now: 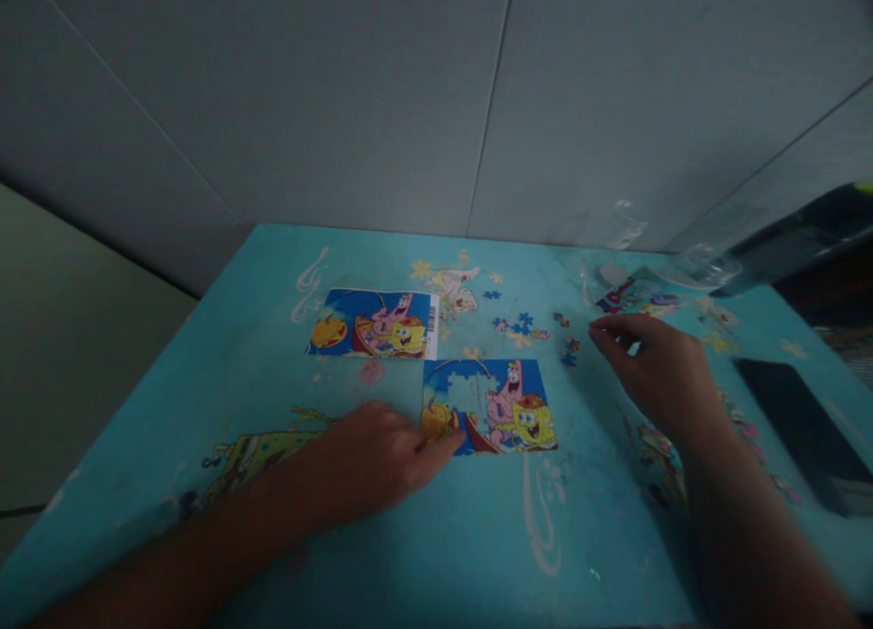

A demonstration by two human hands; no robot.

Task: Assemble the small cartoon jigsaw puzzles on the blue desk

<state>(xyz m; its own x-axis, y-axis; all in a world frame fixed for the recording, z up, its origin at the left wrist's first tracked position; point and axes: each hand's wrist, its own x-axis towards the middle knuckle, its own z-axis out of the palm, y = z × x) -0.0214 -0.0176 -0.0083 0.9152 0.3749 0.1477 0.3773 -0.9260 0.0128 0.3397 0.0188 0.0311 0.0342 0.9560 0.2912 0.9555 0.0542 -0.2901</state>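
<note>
A small cartoon jigsaw puzzle point(497, 406) lies partly assembled in the middle of the turquoise printed table point(273, 274), with gaps along its upper left. My left hand point(372, 461) rests flat on the table, fingers stretched out and touching the puzzle's lower left corner. My right hand point(658, 361) hovers to the right of the puzzle, fingers curled loosely, close to several loose blue pieces point(525, 324). A reference picture card point(374, 324) with the same cartoon and a barcode lies behind the puzzle to the left.
A clear plastic bag point(655, 288) lies at the back right of the table. A dark flat phone-like object point(801, 429) lies at the right edge. Grey wall panels stand directly behind the table. A dark object point(811, 234) juts in from the upper right.
</note>
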